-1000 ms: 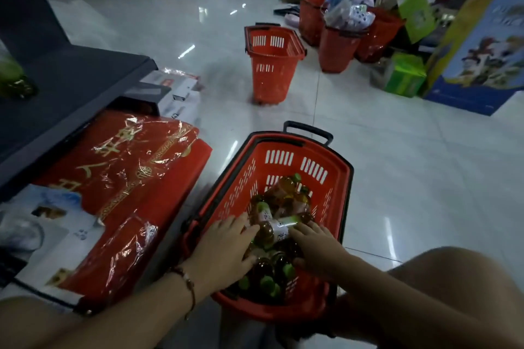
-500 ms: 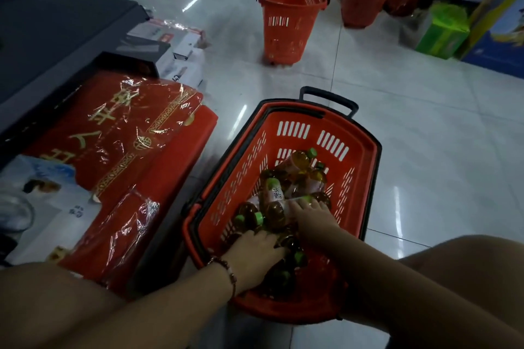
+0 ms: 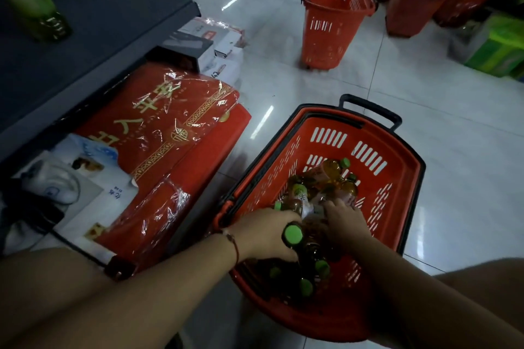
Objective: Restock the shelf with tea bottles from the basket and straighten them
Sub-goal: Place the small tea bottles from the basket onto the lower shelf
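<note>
- Reaching into the basket [image 3: 397, 156] on the floor with both hands, among a heap of tea bottles [image 3: 326, 187].
- Left hand [image 3: 266, 235]: fingers curling round one bottle [image 3: 303, 246], gripping just below its green cap [image 3: 292, 235].
- Bottle's long axis tilting, cap pointing up toward the camera, base buried among the other bottles.
- Right hand [image 3: 344, 219]: lying on the bottles just beside; fingers hidden under the knuckles, so grasping or released cannot be told.
- Shelf [image 3: 113, 25] lying up and to the left, nearer the left hand; one bottle [image 3: 37, 8] already standing there.
- Judging the coming move: lifting cap-first, then swinging left.
</note>
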Motion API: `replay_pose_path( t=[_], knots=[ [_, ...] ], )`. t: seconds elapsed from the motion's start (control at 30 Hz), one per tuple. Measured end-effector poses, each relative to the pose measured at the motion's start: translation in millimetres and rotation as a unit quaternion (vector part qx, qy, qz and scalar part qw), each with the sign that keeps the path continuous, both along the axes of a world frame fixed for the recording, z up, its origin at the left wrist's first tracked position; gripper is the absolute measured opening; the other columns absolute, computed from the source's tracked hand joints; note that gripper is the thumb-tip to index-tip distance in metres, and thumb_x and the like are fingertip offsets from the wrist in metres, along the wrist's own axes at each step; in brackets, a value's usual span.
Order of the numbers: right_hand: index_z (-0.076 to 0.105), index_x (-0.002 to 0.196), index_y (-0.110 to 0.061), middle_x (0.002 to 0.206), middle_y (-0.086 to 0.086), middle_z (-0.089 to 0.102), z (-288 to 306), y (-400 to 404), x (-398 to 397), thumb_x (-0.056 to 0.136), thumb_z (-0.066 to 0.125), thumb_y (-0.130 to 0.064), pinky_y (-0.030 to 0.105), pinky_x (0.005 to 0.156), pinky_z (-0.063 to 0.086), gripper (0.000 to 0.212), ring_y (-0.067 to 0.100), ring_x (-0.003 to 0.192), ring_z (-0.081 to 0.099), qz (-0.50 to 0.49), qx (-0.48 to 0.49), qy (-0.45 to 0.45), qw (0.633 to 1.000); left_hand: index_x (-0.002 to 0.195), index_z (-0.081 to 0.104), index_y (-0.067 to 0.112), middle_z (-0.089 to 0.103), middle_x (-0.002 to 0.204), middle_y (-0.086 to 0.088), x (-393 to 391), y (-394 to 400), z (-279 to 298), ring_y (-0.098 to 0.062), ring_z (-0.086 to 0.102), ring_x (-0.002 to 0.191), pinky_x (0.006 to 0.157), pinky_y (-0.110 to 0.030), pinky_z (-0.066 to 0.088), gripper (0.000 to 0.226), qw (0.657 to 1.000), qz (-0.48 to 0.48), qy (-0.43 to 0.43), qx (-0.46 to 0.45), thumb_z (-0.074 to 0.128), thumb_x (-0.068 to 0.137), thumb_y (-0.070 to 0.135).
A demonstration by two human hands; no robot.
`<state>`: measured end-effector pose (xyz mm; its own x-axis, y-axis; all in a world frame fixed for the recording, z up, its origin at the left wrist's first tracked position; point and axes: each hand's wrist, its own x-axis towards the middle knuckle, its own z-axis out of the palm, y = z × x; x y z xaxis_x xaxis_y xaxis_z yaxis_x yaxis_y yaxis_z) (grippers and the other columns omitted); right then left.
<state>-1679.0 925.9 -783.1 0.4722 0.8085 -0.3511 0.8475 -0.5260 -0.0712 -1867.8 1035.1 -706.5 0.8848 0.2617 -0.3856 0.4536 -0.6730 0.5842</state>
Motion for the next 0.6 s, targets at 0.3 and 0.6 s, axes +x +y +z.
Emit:
replay_pose_path(
  t=[0.3, 0.6],
  knots=[
    [0.036, 0.150, -0.021, 0.147, 0.009, 0.045, 15, -2, -8, 0.089, 0.069, -0.030, 0.041, 0.106, 0.047, 0.070, 0.026, 0.128, 0.050, -0.060, -0.001, 0.116, 0.991, 0.094, 0.065, 0.038, 0.072, 0.091, 0.013, -73, 16, 51, 0.001, 0.067, 0.083, 0.080, -0.026, 0.056, 0.030, 0.934, 0.271, -0.152, -0.177, 0.079, 0.068, 0.032],
    [0.002, 0.158, -0.018, 0.164, 0.009, 0.017, -33, 2, -19, 0.093, 0.063, -0.028, 0.050, 0.120, 0.021, 0.090, 0.036, 0.150, 0.018, -0.049, -0.039, -0.003, 0.998, 0.089, 0.070, 0.030, 0.075, 0.087, 0.005, -94, 25, 54, -0.008, 0.071, 0.082, 0.075, -0.032, 0.059, 0.040, 0.854, 0.394, -0.243, -0.238, 0.069, 0.055, 0.050]
  ],
)
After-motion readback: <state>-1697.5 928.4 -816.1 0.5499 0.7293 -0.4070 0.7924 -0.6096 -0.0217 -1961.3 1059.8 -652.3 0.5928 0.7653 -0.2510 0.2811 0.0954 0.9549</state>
